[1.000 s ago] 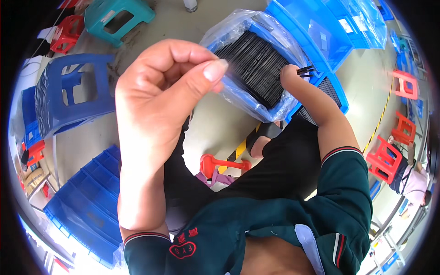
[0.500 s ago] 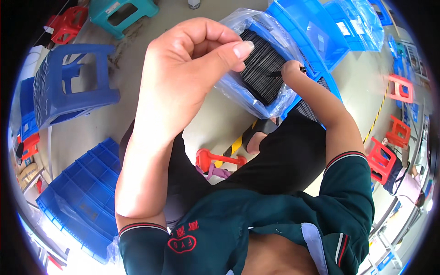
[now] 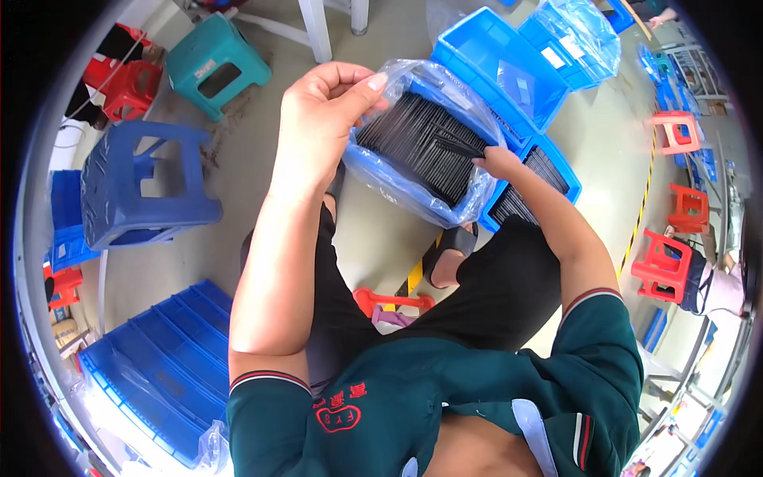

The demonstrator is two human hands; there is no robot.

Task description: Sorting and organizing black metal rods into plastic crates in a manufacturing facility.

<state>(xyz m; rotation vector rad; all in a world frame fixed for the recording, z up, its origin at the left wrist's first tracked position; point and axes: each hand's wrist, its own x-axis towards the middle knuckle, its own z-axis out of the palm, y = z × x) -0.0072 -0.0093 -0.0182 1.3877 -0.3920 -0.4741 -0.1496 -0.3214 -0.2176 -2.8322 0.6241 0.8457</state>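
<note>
My left hand (image 3: pixel 324 115) is raised at the left rim of a blue crate lined with a clear plastic bag (image 3: pixel 373 179). Thumb and fingers pinch the bag's edge. Inside the liner lie rows of thin black strips (image 3: pixel 421 151), packed side by side. Over the right part of these rows, my right hand (image 3: pixel 501 162) is closed on a few black strips (image 3: pixel 457 148) that point left across the others. Its fingertips are partly hidden, and what the strips are I cannot make out.
Right of the lined crate is a blue crate (image 3: pixel 574 187) with more dark strips. Behind it stand another blue crate (image 3: pixel 469 49) and a plastic-wrapped bin (image 3: pixel 592 36). Stools, one teal (image 3: pixel 218 67) and one blue (image 3: pixel 151 187), stand left. A large blue crate (image 3: pixel 163 358) lies lower left.
The view has shifted. My left hand has come down to the bag's edge and now pinches it. My right hand has moved slightly down, and the strips in it show more plainly.
</note>
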